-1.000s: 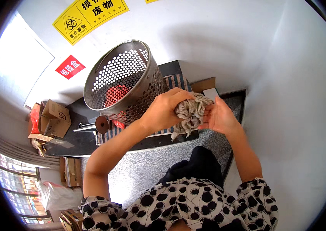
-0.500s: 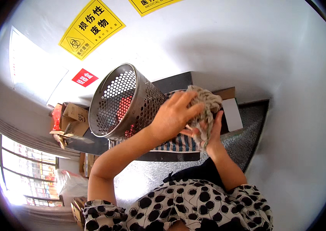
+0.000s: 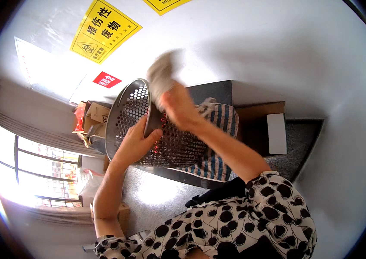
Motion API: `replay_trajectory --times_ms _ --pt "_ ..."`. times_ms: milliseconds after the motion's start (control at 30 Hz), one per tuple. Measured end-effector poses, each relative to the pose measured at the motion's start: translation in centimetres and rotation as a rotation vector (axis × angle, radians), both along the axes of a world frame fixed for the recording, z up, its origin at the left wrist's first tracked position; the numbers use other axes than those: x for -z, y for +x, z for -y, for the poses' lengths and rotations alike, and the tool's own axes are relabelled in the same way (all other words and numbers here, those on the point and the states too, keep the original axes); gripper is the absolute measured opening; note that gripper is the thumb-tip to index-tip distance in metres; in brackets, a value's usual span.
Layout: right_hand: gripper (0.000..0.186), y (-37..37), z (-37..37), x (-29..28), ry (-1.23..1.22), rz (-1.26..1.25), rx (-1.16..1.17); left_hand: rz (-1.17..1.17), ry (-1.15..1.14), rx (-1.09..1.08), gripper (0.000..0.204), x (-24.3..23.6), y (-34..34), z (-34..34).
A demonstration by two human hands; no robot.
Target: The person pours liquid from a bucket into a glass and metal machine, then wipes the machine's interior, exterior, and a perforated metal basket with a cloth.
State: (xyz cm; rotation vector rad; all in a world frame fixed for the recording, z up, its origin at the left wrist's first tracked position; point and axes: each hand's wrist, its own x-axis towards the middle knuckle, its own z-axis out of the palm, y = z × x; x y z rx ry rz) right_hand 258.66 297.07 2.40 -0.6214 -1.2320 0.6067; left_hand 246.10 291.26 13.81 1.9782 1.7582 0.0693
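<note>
A perforated metal basket (image 3: 183, 149) lies tipped on its side with its mouth to the left; something red shows through its holes. My left hand (image 3: 135, 141) grips its near rim, fingers over the edge and thumb on the outer wall. At the upper side of that rim, my right hand (image 3: 178, 103) is closed on a greyish rag (image 3: 161, 75), which is blurred by motion. Whether the rag touches the rim is hard to tell. Beneath the basket is a blue-and-beige striped cloth (image 3: 222, 125).
The dark tabletop (image 3: 211, 93) runs along the white wall. An open cardboard box (image 3: 256, 113) with a white flap stands right of it, and a small carton (image 3: 98, 114) sits beyond the basket's mouth. A yellow sign (image 3: 105, 30) and a barred window (image 3: 36, 168) are at left.
Both hands have come left from the table's right side, where they held the bunched rag. My left hand has let go of it and taken the basket's rim; my right hand has carried it up.
</note>
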Motion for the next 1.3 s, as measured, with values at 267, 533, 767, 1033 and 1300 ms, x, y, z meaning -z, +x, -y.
replay_trajectory --times_ms 267,533,767,1033,1300 --pt "0.029 -1.5 0.7 9.3 -0.16 0.221 0.129 0.228 0.012 0.112 0.019 1.4 0.5 -0.2" --pt "0.028 1.5 4.4 16.9 -0.607 0.888 0.036 0.18 -0.079 0.118 0.022 0.0 -1.9 0.5" --pt "0.021 4.2 -1.4 8.5 -0.349 0.189 -0.019 0.203 -0.014 0.043 0.041 -1.9 -5.1 0.7" --pt "0.024 -3.4 -1.8 4.5 0.014 0.194 0.268 -0.104 0.215 -0.114 0.028 0.3 -2.4 1.0" --pt "0.039 -0.3 3.1 18.5 -0.58 0.758 0.02 -0.227 0.252 0.092 0.022 0.7 -5.6 1.9"
